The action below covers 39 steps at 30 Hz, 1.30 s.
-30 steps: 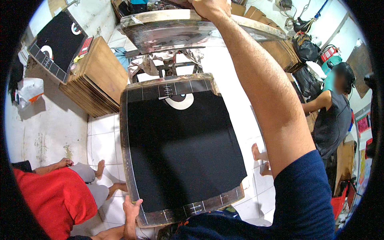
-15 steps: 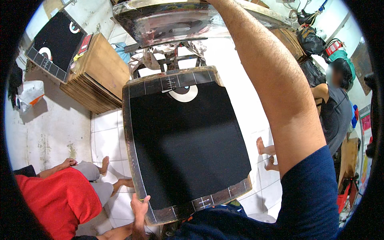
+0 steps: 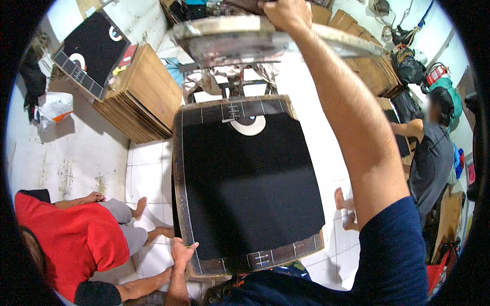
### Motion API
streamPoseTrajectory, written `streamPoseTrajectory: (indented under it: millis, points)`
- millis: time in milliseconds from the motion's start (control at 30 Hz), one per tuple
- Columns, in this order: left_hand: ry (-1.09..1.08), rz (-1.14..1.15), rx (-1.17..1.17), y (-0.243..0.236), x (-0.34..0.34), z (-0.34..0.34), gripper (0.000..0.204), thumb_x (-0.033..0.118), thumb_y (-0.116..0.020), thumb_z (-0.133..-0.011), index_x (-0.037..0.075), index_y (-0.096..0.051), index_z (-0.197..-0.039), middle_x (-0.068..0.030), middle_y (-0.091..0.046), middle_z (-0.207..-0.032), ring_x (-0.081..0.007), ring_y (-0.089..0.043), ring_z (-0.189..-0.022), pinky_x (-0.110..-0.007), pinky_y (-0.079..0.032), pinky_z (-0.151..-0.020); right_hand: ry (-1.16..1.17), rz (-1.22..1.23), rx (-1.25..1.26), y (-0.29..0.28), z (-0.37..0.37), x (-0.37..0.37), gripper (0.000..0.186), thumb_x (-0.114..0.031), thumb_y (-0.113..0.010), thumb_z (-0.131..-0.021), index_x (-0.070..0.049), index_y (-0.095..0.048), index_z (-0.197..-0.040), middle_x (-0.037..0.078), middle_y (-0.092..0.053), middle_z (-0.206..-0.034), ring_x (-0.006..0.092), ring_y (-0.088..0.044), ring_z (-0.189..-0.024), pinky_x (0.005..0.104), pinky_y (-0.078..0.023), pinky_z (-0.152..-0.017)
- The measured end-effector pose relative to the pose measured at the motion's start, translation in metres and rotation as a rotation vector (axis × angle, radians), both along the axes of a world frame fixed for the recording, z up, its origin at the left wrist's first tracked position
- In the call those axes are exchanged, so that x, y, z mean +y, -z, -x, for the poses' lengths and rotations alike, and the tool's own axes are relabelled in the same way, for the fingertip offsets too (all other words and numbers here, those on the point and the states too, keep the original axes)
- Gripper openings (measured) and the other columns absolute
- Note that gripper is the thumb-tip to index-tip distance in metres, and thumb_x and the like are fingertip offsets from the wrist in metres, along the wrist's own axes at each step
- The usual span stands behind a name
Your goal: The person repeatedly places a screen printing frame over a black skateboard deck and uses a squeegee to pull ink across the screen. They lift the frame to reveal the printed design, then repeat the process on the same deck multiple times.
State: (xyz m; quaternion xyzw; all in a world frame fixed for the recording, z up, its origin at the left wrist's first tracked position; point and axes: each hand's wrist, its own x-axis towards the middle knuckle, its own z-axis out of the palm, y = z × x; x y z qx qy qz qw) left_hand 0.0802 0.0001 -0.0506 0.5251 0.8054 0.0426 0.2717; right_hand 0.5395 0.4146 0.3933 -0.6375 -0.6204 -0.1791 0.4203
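At upper left, a black panel [image 3: 92,43] shows 2 white rings [image 3: 77,55]. At lower left of centre, the left hand [image 3: 182,252] pinches the board's [image 3: 296,250] corner. Mid-frame, its black fabric [image 3: 245,199] bears 1 pale ring [image 3: 249,131], seemingly done; the rest looks unmarked. At top, the right hand [image 3: 292,15] curls by the raised frame [image 3: 219,29]; its exact hold I cannot tell.

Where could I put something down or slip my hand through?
The wooden stack has a mostly bare top, beside the red thing at its left edge. White floor shows between the board and the bare feet at right, and between stack and red-shirted person. It's crowded around the black bags; black cloth covers most of the board.
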Motion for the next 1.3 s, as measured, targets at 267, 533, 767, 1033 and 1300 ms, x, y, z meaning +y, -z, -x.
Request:
streamPoseTrajectory:
  millis: [267,533,767,1033,1300]
  points:
    - [0.162,-0.463,-1.001,-0.13,0.157,-0.123,0.079,0.034,-0.075,-0.095,-0.004,-0.036,-0.153,-0.0247,-0.053,-0.148,-0.0373,-0.054,-0.136,-0.047,-0.046,-0.11,-0.118,-0.231,-0.085,0.146,0.001,-0.101,0.032,-0.011,-0.074,-0.08,-0.018,-0.07,-0.112,0.007,-0.071,-0.103,0.0292,-0.064,-0.105,0.0481,-0.041,-0.101]
    - [-1.115,-0.104,-1.74,-0.097,0.201,-0.241,0.086,0.075,-0.046,-0.091,0.017,-0.044,-0.155,-0.0122,-0.042,-0.159,-0.0352,-0.037,-0.148,-0.058,-0.026,-0.122,-0.192,0.039,-0.052,0.315,0.016,-0.189,0.038,0.003,-0.065,-0.072,-0.015,-0.069,-0.105,0.005,-0.066,-0.101,0.0272,-0.059,-0.104,0.047,-0.038,-0.1]
    - [-0.121,-0.7,-0.247,0.011,0.152,-0.205,0.09,0.038,-0.09,-0.078,-0.003,-0.045,-0.145,-0.0246,-0.05,-0.147,-0.0405,-0.048,-0.137,-0.049,-0.039,-0.113,-0.213,0.515,-0.235,0.373,-0.006,-0.081,0.034,-0.004,-0.071,-0.077,-0.015,-0.064,-0.108,0.006,-0.065,-0.105,0.0306,-0.06,-0.107,0.0474,-0.04,-0.096]
    - [0.35,-0.583,0.059,0.018,0.172,-0.197,0.124,0.06,-0.09,-0.069,-0.006,-0.029,-0.155,-0.0287,-0.042,-0.154,-0.0383,-0.038,-0.148,-0.058,-0.022,-0.125,-0.198,0.494,-0.357,0.388,0.008,0.057,0.033,-0.022,-0.079,-0.082,-0.016,-0.062,-0.109,0.004,-0.064,-0.106,0.0291,-0.059,-0.107,0.0469,-0.042,-0.09]
    - [0.381,-0.607,0.071,0.021,0.171,-0.196,0.121,0.058,-0.089,-0.072,-0.006,-0.029,-0.155,-0.0273,-0.042,-0.154,-0.0375,-0.038,-0.148,-0.058,-0.024,-0.124,-0.207,0.492,-0.332,0.398,0.014,-0.002,0.038,-0.021,-0.082,-0.077,-0.014,-0.061,-0.107,0.005,-0.062,-0.104,0.0291,-0.059,-0.104,0.0466,-0.042,-0.087]
